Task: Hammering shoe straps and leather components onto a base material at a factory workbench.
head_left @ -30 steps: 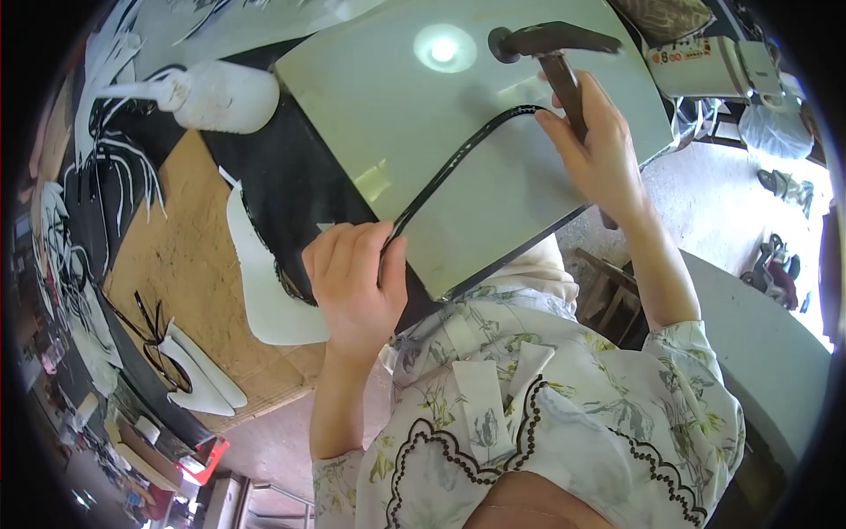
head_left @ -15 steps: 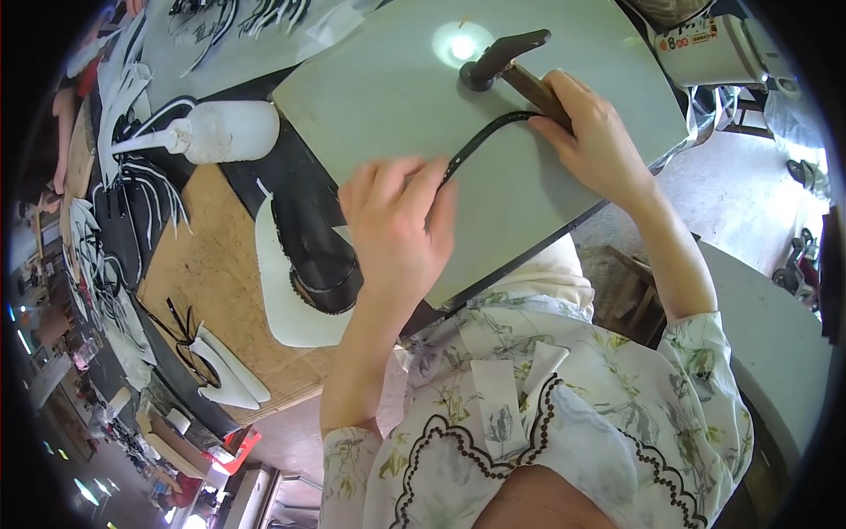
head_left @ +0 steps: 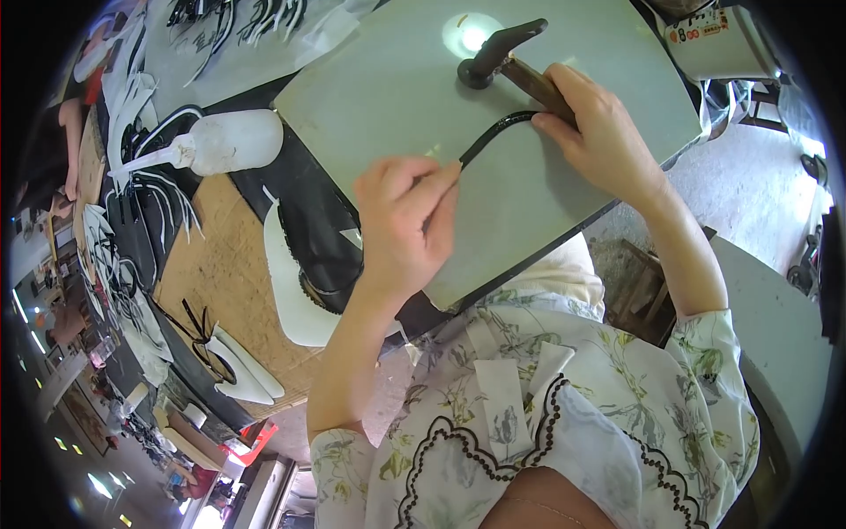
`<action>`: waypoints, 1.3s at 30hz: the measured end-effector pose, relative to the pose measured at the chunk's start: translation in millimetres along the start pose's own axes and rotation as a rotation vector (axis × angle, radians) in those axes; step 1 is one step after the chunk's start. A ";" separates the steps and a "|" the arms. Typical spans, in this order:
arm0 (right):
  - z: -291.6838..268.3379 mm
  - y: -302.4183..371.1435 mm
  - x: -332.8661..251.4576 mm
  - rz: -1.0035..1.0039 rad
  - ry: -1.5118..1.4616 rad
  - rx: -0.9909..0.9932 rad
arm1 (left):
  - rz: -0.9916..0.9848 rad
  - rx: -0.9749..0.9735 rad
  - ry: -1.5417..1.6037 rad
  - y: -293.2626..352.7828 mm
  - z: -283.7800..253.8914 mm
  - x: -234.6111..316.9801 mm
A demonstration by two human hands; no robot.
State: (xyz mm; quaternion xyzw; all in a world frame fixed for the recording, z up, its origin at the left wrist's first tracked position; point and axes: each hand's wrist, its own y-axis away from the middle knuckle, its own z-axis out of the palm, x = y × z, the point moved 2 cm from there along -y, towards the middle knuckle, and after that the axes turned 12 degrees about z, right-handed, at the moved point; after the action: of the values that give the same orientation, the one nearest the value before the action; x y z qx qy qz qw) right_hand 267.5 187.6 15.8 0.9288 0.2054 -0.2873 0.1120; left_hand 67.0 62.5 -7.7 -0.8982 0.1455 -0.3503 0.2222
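A thin black strap (head_left: 495, 135) lies curved on a grey-green work slab (head_left: 397, 97). My left hand (head_left: 405, 225) pinches its near end between thumb and fingers and presses it onto the slab. My right hand (head_left: 599, 132) grips the brown wooden handle of a dark metal hammer (head_left: 498, 55), whose head rests on the slab, and its fingers also touch the strap's far end.
A translucent squeeze bottle (head_left: 225, 141) lies left of the slab. A white cut sole piece (head_left: 286, 300) and black strap pieces (head_left: 207, 339) rest on the brown board (head_left: 216, 264). More black and white pieces are piled at far left. A sewing machine (head_left: 714, 40) stands at top right.
My left hand has slid up along the strap toward the hammer, so less strap shows between my hands. The hammer head has come down onto the slab.
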 end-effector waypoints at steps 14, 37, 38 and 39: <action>1.8 3.2 3.2 0.004 0.008 0.016 | -0.216 -0.084 -0.106 -13.0 5.6 4.9; -9.5 -54.4 -45.9 -0.780 0.545 -0.300 | -0.001 0.116 -0.305 28.7 8.4 21.1; -8.9 -55.7 -44.2 -0.785 0.569 -0.330 | 0.006 0.111 -0.303 28.0 9.0 20.5; -8.6 -57.1 -42.8 -0.788 0.593 -0.359 | 0.008 0.113 -0.301 26.4 9.1 20.0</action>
State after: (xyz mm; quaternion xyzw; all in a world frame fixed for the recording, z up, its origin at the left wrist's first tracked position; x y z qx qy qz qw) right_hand 214.1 227.7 42.5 0.7888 0.6080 0.0072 0.0899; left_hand 84.8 34.2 -15.7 -0.9261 0.0943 -0.2183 0.2931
